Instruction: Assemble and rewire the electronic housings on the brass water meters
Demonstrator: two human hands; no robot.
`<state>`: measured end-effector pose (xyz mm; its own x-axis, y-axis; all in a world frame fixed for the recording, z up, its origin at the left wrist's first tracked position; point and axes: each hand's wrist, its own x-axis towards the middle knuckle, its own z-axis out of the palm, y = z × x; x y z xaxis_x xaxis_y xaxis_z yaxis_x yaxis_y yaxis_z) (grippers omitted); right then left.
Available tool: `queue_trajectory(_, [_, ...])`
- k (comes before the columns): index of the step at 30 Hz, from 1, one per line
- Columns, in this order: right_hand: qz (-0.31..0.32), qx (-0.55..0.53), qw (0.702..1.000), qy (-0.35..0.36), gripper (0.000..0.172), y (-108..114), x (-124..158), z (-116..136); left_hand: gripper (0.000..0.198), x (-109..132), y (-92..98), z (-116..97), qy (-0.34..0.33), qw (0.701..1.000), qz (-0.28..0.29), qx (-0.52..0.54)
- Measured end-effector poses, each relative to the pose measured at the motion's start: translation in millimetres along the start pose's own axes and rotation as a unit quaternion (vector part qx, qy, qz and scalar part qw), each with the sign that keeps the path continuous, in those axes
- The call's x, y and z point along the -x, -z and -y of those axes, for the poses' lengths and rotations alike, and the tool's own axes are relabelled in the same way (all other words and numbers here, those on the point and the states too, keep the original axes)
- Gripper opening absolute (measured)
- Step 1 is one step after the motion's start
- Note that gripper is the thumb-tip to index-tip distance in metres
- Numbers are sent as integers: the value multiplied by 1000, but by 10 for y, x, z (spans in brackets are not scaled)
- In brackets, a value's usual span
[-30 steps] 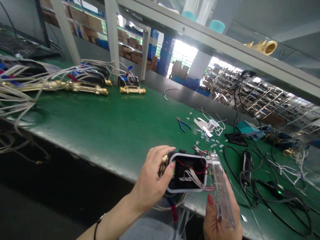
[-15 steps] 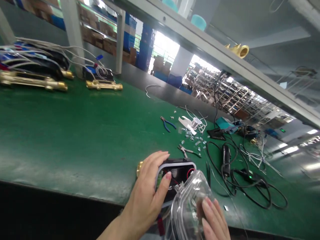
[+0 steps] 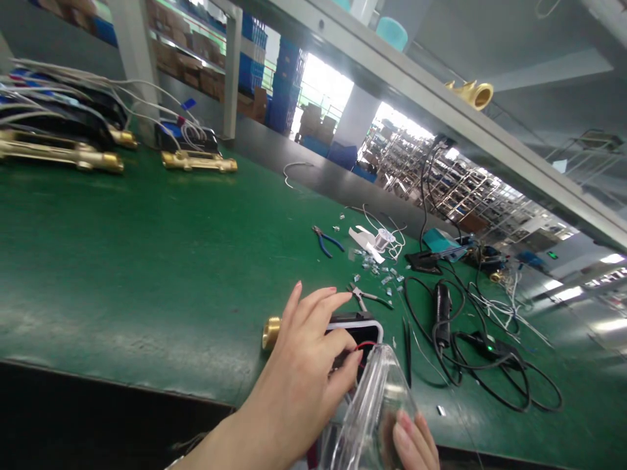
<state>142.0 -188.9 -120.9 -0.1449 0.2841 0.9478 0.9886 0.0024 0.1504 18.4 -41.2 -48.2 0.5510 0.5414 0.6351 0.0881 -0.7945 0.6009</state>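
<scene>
Sitting partly beneath the left hand (image 3: 306, 365) is a box (image 3: 363, 323).

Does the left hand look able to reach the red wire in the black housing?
Probably yes: the left hand looks close to the red wire, and the clear cover leaves part of the black housing uncovered.

A: Where's the light strongest?
B: At the far window (image 3: 323, 81), blown out to flat white. Small ceiling lamps (image 3: 612, 258) glare at the right too.
A: And the counter (image 3: 196, 261)?
B: Moderately lit, with a pale, hazy sheen toward its near left edge. Below that edge it's almost black.
A: Is it sharp?
B: Not very. The distant racks (image 3: 431, 163) look smeary, the clear cover (image 3: 369, 405) carries streaky highlights, and the wide view seems stretched toward its borders.
</scene>
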Motion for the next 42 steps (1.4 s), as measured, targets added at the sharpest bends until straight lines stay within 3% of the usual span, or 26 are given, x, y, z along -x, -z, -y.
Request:
queue_trajectory(4, [15,-14,1000,-23,39,37,25,-57,16,89,-20,-112,33,998,-42,-35])
queue_trajectory(9, [153,-40,979,-127,44,201,39,-77,14,199,-89,-169,11,987,-161,-4])
queue_trajectory(14, [145,-41,975,-161,47,202,94,-47,25,263,-165,-73,-55,985,-158,37])
queue_trajectory(19, [112,-43,985,-123,46,87,185,-132,30,258,-88,-34,-77,991,-113,-14])
queue_trajectory(23, [93,-57,991,-81,51,71,154,-226,21,190,19,-34,-86,996,-16,-26])
queue_trajectory(26, [119,-62,989,-56,48,159,-39,-317,17,194,-13,-22,-88,994,-54,-39])
queue_trajectory(29, [192,-76,978,41,40,249,-340,-401,19,233,-109,-17,-42,990,-124,-59])
queue_trajectory(31, [211,-68,970,98,37,250,-512,-393,23,245,-159,-17,3,989,-138,-56])
queue_trajectory(37, [111,23,991,72,30,8,-599,-96,21,167,-182,-3,32,991,-131,-22])
queue_trajectory(42, [112,43,991,55,28,-42,-603,-31,12,125,-182,-1,71,988,-137,-13])
